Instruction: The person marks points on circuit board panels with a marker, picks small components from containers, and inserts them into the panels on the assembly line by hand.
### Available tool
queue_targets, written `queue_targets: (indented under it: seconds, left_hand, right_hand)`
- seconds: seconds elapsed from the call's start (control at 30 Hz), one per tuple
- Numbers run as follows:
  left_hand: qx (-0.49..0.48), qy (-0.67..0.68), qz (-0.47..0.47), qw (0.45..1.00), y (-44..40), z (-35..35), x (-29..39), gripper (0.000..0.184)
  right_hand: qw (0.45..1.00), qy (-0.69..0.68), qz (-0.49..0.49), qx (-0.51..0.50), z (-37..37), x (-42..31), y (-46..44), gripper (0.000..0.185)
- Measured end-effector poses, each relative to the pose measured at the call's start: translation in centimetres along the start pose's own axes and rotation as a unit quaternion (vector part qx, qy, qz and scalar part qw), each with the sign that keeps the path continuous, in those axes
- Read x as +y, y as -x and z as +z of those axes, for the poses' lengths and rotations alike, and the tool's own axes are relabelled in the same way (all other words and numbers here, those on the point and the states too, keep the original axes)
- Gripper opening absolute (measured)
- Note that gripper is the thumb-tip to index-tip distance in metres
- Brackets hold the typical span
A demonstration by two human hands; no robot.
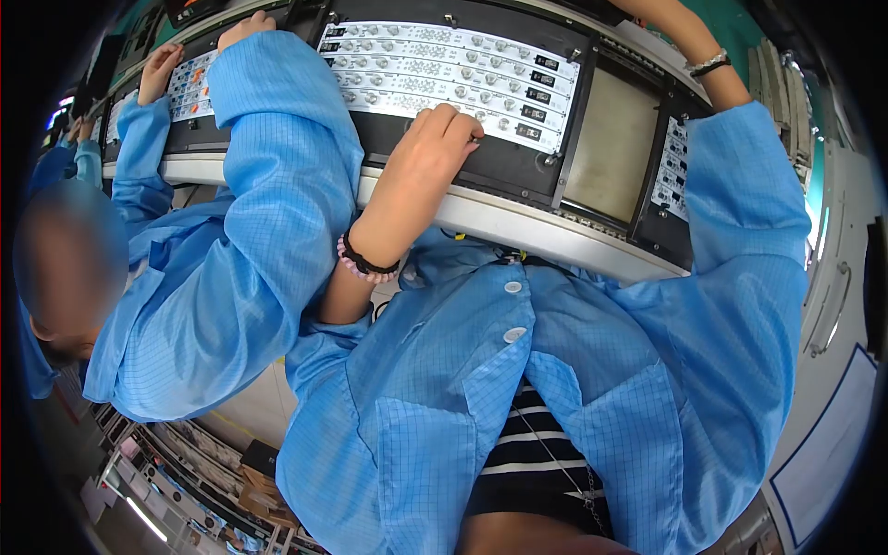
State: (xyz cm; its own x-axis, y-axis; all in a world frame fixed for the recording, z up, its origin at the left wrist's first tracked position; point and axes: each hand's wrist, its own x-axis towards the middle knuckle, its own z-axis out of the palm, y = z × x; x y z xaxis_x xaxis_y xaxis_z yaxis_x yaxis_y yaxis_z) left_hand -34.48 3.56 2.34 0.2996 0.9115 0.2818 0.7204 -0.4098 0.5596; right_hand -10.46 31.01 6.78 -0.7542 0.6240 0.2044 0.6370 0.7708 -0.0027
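Observation:
My left hand, with a pink and black bracelet at the wrist, rests over the near edge of a white circuit board panel. Its fingers are bent and drawn together at the board's lowest strip; whatever is between the fingertips is too small to make out. The panel has several strips with round silvery parts and small black parts, and sits in a black tray. My right forearm reaches past the top edge of the view, so the right hand is hidden.
A second board lies farther right, beyond a bare plate in the line. To the left, a co-worker in a blue smock has both hands near another board with orange parts. A pale rail runs along the front.

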Motion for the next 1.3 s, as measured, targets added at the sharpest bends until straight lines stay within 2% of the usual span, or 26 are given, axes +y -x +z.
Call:
queue_targets:
  seconds: [0.17,0.27,0.43,0.47,0.5,0.53,0.6,0.73,0.83,0.93,1.03,1.1,1.2,1.3]
  left_hand:
    - [-0.001,0.039,0.000,0.999,0.1,-1.1,0.0,0.021]
    - [0.010,0.055,0.008,0.998,0.3,-0.5,-0.6,0.019]
    - [0.029,0.094,0.026,0.995,0.4,0.1,-1.5,0.012]
    - [0.037,0.100,0.027,0.994,0.4,0.2,-1.6,0.012]
    - [0.044,0.107,0.028,0.993,0.4,0.1,-1.6,0.013]
    - [0.051,0.115,0.028,0.992,0.4,-0.1,-1.7,0.013]
    - [0.063,0.134,0.015,0.989,0.6,-0.3,-1.8,0.015]
    - [0.103,0.138,0.024,0.985,0.7,0.4,-2.1,0.018]
    - [0.089,0.136,-0.007,0.987,1.0,0.2,-1.9,0.023]
    - [0.134,0.042,0.027,0.990,1.3,0.0,-1.7,0.022]
    - [0.136,-0.058,-0.012,0.989,1.6,-0.2,-1.7,0.025]
    - [0.128,-0.074,-0.020,0.989,1.6,-0.1,-1.8,0.027]
    - [0.121,-0.077,-0.026,0.989,1.4,0.3,-1.6,0.028]
    - [0.129,-0.069,-0.027,0.989,0.8,0.6,-1.2,0.025]
  right_hand:
    - [1.000,-0.002,-0.003,-0.005,-0.3,-0.4,-0.2,0.023]
    - [0.998,0.000,-0.044,0.044,-1.2,-0.7,0.5,0.017]
    - [0.970,-0.195,-0.076,0.124,-4.1,-9.0,5.1,0.010]
    - [0.975,-0.211,-0.061,0.037,-4.5,-10.9,6.8,0.021]
    - [0.967,-0.255,-0.013,0.012,-3.5,-13.0,9.2,0.023]
    - [0.971,-0.221,-0.085,0.035,-2.9,-14.3,9.8,0.026]
    - [0.977,-0.198,-0.074,0.012,-2.1,-17.0,11.0,0.019]
    - [0.980,-0.182,-0.078,0.016,0.4,-18.6,11.7,0.018]
    - [0.985,-0.147,-0.086,0.018,1.6,-18.9,11.8,0.017]
    - [0.988,-0.122,-0.090,0.020,1.9,-19.0,11.6,0.016]
    - [0.990,-0.105,-0.092,0.021,1.9,-19.4,11.6,0.016]
    - [0.991,-0.092,-0.098,0.017,1.7,-19.4,11.6,0.016]
    - [0.980,-0.179,-0.080,-0.012,0.8,-19.0,11.4,0.016]
    - [0.936,-0.350,0.023,-0.031,-0.1,-17.6,11.7,0.016]
